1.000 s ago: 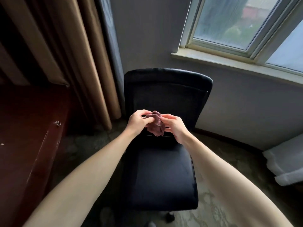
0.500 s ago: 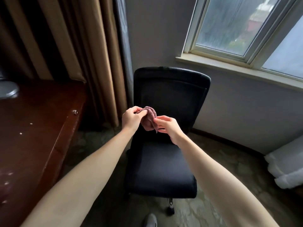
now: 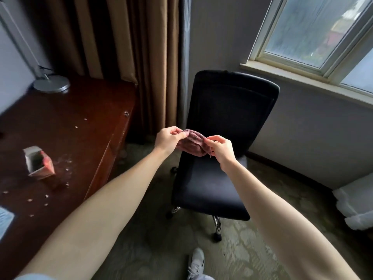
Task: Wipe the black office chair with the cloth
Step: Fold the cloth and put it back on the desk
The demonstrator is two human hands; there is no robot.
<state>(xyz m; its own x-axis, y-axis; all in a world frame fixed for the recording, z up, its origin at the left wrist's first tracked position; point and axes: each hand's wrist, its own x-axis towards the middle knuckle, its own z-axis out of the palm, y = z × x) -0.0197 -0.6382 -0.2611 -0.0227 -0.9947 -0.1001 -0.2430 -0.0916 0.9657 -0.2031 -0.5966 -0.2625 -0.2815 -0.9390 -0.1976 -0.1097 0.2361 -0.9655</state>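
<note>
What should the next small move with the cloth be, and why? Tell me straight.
Probably press the cloth forward onto the backrest of the black office chair. The left hand and right hand both pinch it, bunched, in the air in front of the backrest, so it does not appear to touch the chair yet.

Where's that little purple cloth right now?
In the head view the cloth is mid-picture, pinched between the left hand and the right hand, in front of the backrest of the black office chair.
</note>
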